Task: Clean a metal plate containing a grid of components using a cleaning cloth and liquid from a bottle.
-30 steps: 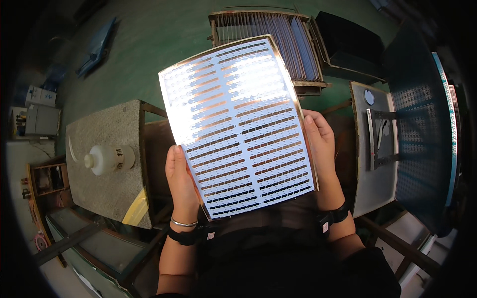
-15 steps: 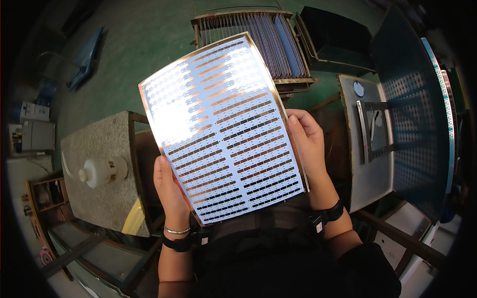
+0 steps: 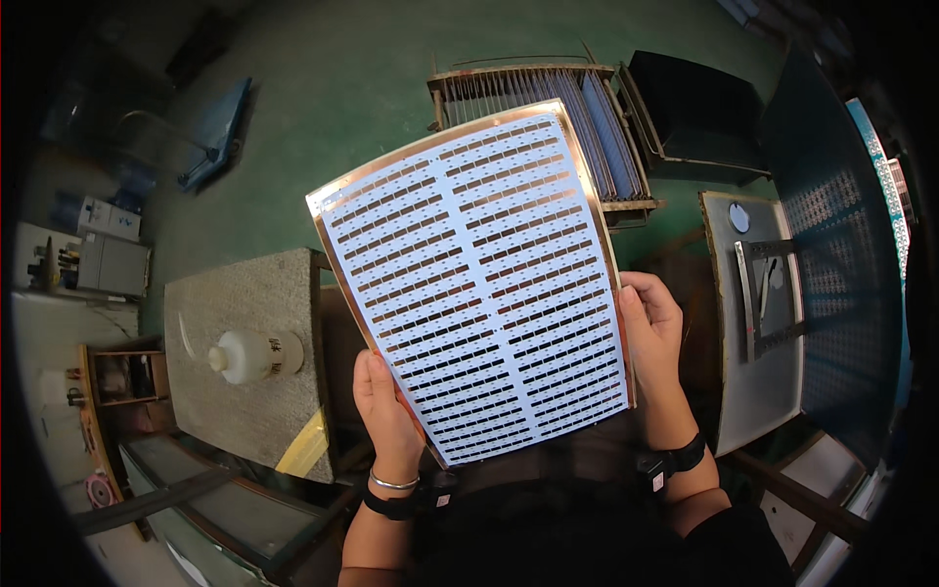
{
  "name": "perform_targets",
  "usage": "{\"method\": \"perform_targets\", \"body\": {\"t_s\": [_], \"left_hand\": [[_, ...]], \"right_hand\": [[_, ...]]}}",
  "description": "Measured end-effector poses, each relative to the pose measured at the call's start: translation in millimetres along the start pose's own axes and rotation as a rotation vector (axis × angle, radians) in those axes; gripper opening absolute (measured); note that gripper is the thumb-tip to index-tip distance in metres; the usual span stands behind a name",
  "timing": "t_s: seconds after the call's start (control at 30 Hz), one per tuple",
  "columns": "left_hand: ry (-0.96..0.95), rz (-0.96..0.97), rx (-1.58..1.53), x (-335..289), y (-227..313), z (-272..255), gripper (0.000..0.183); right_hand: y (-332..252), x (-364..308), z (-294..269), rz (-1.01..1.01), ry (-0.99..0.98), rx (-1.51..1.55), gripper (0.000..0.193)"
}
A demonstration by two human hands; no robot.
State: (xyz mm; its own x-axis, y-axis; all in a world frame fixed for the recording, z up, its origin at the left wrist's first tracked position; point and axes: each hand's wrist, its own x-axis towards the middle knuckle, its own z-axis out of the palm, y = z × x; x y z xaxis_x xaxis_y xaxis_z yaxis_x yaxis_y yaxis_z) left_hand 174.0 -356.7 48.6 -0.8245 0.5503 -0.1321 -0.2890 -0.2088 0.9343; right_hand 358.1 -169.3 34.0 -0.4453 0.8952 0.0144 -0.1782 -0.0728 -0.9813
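Observation:
Before me, tilted, is a copper-edged circuit board panel (image 3: 489, 293) covered with rows of pale blue and dark rectangles. My left hand (image 3: 387, 406) grips its lower left edge, thumb along the side and the other fingers hidden behind. On the opposite edge, my right hand (image 3: 653, 323) is closed round the panel, with the thumb near the front face and fingers bent behind. The panel's underside is out of sight.
Past the panel stands a rack (image 3: 626, 137) of upright panels, with a black box (image 3: 699, 112) beside it. A white plastic bottle (image 3: 254, 356) lies on the left table (image 3: 210, 411). To the right, a metal frame (image 3: 753, 323) rests on a pale screen next to a raised dark board (image 3: 841, 254).
The panel's bright glare has gone as its tilt changed. Panel, hands and surroundings all sit further right and lower in the picture. Both hands keep their hold.

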Motion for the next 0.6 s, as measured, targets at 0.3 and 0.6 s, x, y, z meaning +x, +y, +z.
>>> {"method": "perform_targets", "body": {"t_s": [0.3,0.6], "left_hand": [[-0.053,0.025,-0.014,-7.7,0.4,-10.4,0.029],[-0.051,0.079,0.000,-11.3,-3.4,-12.8,0.027]], "right_hand": [[0.2,-4.8,-5.1,-0.075,0.061,-0.108,0.016],[-7.8,-9.0,-4.6,-0.184,0.056,-0.151,0.010]]}}
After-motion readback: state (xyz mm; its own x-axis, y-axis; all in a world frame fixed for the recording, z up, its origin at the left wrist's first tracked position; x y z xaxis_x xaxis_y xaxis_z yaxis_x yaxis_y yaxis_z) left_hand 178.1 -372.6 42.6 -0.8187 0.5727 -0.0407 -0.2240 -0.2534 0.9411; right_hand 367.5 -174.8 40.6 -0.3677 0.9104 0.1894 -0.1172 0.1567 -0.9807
